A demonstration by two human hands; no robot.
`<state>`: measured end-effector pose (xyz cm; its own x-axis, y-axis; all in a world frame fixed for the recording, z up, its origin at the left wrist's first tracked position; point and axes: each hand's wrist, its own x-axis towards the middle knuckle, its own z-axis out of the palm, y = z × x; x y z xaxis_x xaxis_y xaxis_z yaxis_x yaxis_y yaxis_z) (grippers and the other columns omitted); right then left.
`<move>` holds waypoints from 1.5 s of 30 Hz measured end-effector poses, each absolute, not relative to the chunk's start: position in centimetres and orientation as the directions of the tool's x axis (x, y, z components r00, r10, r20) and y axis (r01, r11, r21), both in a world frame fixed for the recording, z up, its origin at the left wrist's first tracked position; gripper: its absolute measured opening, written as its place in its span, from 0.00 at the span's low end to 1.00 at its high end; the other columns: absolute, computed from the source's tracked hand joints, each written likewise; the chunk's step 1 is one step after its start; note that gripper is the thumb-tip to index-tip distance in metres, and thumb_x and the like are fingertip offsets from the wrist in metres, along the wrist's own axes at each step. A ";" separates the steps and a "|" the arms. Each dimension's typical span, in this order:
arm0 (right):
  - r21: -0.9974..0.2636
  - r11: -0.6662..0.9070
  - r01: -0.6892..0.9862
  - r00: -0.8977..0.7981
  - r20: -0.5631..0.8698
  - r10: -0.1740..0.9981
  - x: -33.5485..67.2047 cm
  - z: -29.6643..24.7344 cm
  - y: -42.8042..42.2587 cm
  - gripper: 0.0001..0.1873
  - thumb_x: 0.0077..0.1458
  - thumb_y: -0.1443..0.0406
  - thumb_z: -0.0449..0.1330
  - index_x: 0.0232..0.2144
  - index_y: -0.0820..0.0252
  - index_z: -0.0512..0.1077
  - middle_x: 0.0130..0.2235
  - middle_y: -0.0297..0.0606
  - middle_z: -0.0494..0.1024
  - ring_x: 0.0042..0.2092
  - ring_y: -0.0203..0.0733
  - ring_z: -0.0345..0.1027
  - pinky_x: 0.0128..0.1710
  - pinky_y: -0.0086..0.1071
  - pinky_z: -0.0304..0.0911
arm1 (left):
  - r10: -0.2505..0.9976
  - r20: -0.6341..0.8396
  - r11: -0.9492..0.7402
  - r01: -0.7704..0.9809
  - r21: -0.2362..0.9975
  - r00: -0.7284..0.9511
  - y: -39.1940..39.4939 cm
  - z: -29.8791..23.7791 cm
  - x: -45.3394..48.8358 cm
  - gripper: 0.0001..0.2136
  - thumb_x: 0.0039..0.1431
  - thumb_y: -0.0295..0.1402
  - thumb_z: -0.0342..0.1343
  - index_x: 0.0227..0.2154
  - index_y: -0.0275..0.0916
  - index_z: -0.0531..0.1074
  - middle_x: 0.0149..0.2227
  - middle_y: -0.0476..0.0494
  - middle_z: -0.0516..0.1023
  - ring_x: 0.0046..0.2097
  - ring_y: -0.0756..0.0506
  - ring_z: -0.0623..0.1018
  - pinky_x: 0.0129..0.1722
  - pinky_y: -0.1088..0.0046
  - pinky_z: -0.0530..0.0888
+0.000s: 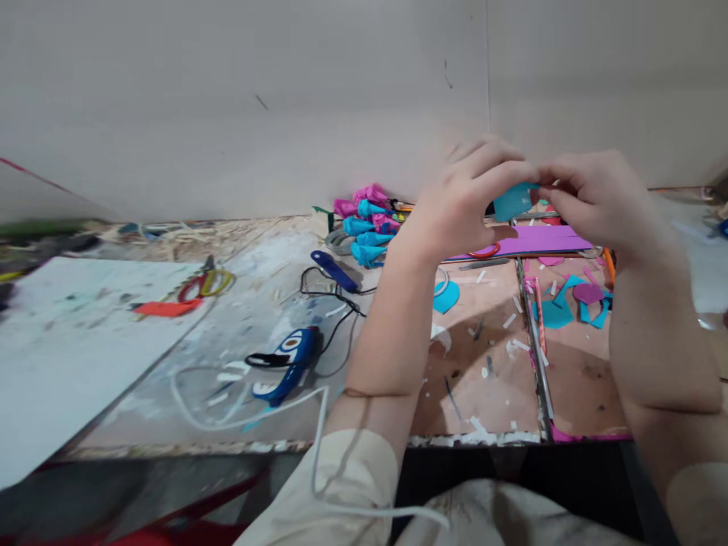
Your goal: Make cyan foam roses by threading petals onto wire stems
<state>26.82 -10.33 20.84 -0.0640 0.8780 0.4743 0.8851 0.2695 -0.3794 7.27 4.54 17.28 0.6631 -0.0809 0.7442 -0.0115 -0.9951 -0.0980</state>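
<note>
Pinching with thumb and finger, the right hand (597, 197) had hold of the blue piece (513, 202) by its corner in the head view. The left hand (455, 201) was half curled at the other side; whether it gripped, I could not tell. The piece was above the purple sheet (551, 240). Probably, light and even pressure avoided creases best.

A small, plain blue piece (513, 203), a flat purple sheet (551, 240), crumpled pink and blue bundles (357, 226) and a blue-and-white handheld tool (296, 364) colour a white-smudged grey desk (244, 296).
</note>
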 end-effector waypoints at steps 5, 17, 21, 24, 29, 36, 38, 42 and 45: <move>-0.431 0.298 0.852 -0.064 0.479 0.876 26.9 20.7 -10.5 0.19 0.60 0.68 0.58 0.45 0.46 0.86 0.39 0.34 0.88 0.39 0.49 0.79 0.41 0.43 0.69 | -0.239 0.799 -0.945 0.055 -0.321 0.551 5.2 16.5 8.3 0.20 0.69 0.36 0.59 0.62 0.49 0.70 0.54 0.41 0.84 0.57 0.37 0.83 0.52 0.55 0.79; -0.488 0.317 0.813 -0.043 0.493 0.869 27.2 20.0 -10.2 0.17 0.62 0.65 0.63 0.48 0.45 0.87 0.38 0.36 0.89 0.34 0.48 0.77 0.35 0.42 0.70 | -0.116 0.866 -0.993 -0.041 -0.111 0.486 5.0 15.8 8.7 0.11 0.75 0.41 0.55 0.54 0.47 0.74 0.48 0.41 0.84 0.51 0.40 0.83 0.54 0.57 0.78; -0.498 0.290 0.817 -0.013 0.487 0.873 27.1 19.9 -10.2 0.18 0.63 0.65 0.62 0.50 0.41 0.87 0.37 0.36 0.88 0.33 0.48 0.78 0.34 0.41 0.70 | -0.049 0.861 -0.999 -0.014 -0.049 0.507 5.0 15.7 8.5 0.12 0.75 0.42 0.54 0.55 0.47 0.75 0.47 0.40 0.84 0.52 0.39 0.83 0.56 0.56 0.79; -0.467 0.270 0.842 -0.012 0.485 0.875 27.0 20.1 -10.2 0.19 0.62 0.66 0.64 0.50 0.40 0.87 0.35 0.36 0.87 0.31 0.47 0.77 0.35 0.42 0.70 | -0.022 0.863 -1.000 -0.027 -0.009 0.505 5.0 15.6 8.6 0.12 0.75 0.43 0.54 0.54 0.48 0.76 0.46 0.41 0.84 0.52 0.39 0.84 0.57 0.55 0.80; -0.439 0.255 0.862 -0.013 0.484 0.875 26.7 20.4 -10.4 0.22 0.62 0.68 0.62 0.51 0.40 0.87 0.32 0.35 0.86 0.30 0.48 0.78 0.37 0.43 0.71 | 0.019 0.871 -1.000 -0.007 0.026 0.491 4.9 15.4 8.8 0.10 0.73 0.40 0.56 0.53 0.48 0.76 0.46 0.41 0.85 0.53 0.39 0.85 0.58 0.54 0.81; -0.477 0.246 0.843 0.017 0.481 0.876 26.6 20.4 -10.4 0.24 0.58 0.70 0.61 0.50 0.42 0.88 0.34 0.36 0.88 0.30 0.48 0.79 0.32 0.41 0.67 | 0.045 0.881 -0.997 -0.037 0.071 0.470 4.9 15.1 8.7 0.11 0.74 0.41 0.58 0.54 0.47 0.76 0.45 0.43 0.86 0.53 0.40 0.86 0.59 0.56 0.83; -0.495 0.235 0.837 0.028 0.467 0.884 26.6 20.4 -10.5 0.22 0.59 0.68 0.62 0.50 0.41 0.88 0.33 0.36 0.87 0.31 0.49 0.79 0.31 0.42 0.67 | 0.079 0.886 -0.994 -0.036 0.107 0.458 5.0 14.9 8.7 0.12 0.75 0.43 0.57 0.55 0.47 0.76 0.45 0.44 0.85 0.53 0.41 0.87 0.60 0.55 0.83; -0.443 0.227 0.867 0.004 0.463 0.886 26.3 20.6 -10.6 0.19 0.61 0.65 0.64 0.49 0.38 0.87 0.30 0.34 0.85 0.33 0.50 0.78 0.34 0.43 0.67 | 0.102 0.892 -0.990 -0.044 0.135 0.440 5.1 14.6 8.7 0.13 0.77 0.44 0.55 0.57 0.49 0.74 0.45 0.46 0.84 0.55 0.40 0.87 0.63 0.54 0.82; -0.354 0.234 0.905 -0.028 0.501 0.865 26.2 20.8 -10.6 0.18 0.61 0.65 0.62 0.47 0.40 0.87 0.30 0.34 0.85 0.34 0.50 0.78 0.36 0.43 0.67 | 0.102 0.884 -0.989 -0.051 0.140 0.457 5.3 14.5 8.7 0.14 0.76 0.45 0.55 0.58 0.49 0.73 0.46 0.44 0.83 0.56 0.39 0.86 0.64 0.52 0.81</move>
<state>26.17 -10.60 20.78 -0.0279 0.8651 0.5008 0.9052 0.2344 -0.3544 8.73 5.35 14.51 0.4565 0.1017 0.8839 -0.0511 -0.9888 0.1402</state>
